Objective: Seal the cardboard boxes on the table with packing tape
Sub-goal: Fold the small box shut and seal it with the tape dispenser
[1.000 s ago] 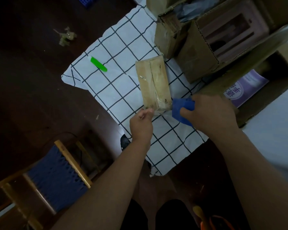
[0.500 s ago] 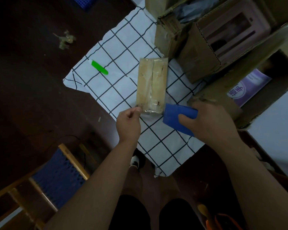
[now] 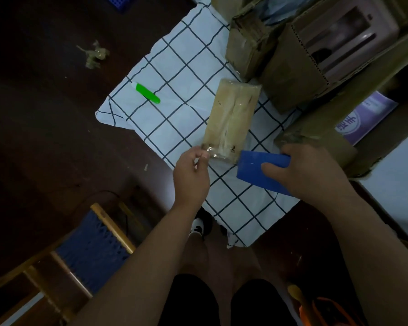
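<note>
- Hands worked at the near end of a small cardboard box [image 3: 231, 121] wrapped in clear tape, which lay flat on a grid-patterned white cloth [image 3: 174, 74] spread over the dark surface [image 3: 45, 128].
- Fingers of the left hand [image 3: 191, 176] were curled, thumb and forefinger pinching a strip of clear packing tape [image 3: 206, 150] at the box's near left corner.
- Fingers of the right hand [image 3: 312, 171] were wrapped round a flat blue scraper [image 3: 252, 169], thumb pressed on top; the tool's far edge sat just beside the box's near right corner, though whether it touched could not be told.
- Beyond the box, a green-handled utility knife [image 3: 148, 96] lay on the cloth, well apart to the left.
- Several larger cardboard boxes [image 3: 290, 78] stood crowded at the far right of the cloth, one with an open window showing a pale pink item [image 3: 353, 31] inside.
- A purple printed packet [image 3: 363, 118] showed in a gap among the boxes at right.
- A crumpled wad of used tape [image 3: 93, 55] lay on the bare dark surface, far left.
- A wooden chair with a blue woven seat [image 3: 92, 248] stood below the surface at lower left, and the person's shoe [image 3: 199, 225] showed beneath the cloth's edge.
</note>
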Demonstrator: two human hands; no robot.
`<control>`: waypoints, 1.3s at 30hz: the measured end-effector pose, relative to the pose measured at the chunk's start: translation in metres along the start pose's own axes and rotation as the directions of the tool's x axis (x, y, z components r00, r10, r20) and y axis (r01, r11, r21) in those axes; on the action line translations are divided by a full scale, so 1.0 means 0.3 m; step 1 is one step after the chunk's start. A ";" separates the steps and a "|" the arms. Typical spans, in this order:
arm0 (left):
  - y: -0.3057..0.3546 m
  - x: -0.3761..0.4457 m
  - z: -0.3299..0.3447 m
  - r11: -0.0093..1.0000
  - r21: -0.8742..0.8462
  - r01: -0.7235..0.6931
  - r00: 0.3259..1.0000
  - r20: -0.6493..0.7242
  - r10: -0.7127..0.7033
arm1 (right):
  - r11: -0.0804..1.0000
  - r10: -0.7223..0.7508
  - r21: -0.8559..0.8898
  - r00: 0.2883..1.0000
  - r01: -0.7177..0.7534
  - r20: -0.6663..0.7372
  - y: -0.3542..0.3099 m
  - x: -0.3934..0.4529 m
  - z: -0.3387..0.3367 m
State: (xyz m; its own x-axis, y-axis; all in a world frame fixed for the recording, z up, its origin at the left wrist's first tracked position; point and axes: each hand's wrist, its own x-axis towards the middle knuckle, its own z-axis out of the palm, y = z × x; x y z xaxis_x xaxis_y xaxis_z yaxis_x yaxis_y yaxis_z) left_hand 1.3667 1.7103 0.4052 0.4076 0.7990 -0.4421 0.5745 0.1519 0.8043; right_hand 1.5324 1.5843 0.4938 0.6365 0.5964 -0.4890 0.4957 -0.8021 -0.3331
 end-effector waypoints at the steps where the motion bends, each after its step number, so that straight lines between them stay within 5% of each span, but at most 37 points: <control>1: 0.001 0.001 0.003 1.000 -0.007 -0.030 1.000 -0.004 0.030 | 1.000 -0.002 -0.008 1.000 0.002 0.008 -0.005 0.000 0.003; 15: 0.054 0.017 0.018 0.983 0.114 -0.146 0.919 0.384 0.092 | 0.987 0.112 0.121 0.993 -0.109 -0.018 0.053 -0.072 0.061; 39: 0.112 0.020 0.006 0.998 0.054 -0.023 0.877 0.480 -0.005 | 0.978 0.130 0.176 0.988 -0.114 -0.083 0.126 -0.101 0.004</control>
State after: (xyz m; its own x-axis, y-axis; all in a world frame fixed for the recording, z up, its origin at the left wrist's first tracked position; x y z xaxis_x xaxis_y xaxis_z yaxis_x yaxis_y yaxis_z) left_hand 1.3898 1.7192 0.4287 0.6952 0.4208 -0.5827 0.6021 0.1018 0.7919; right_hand 1.5312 1.5361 0.4951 0.7424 0.4877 -0.4594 0.3080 -0.8574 -0.4123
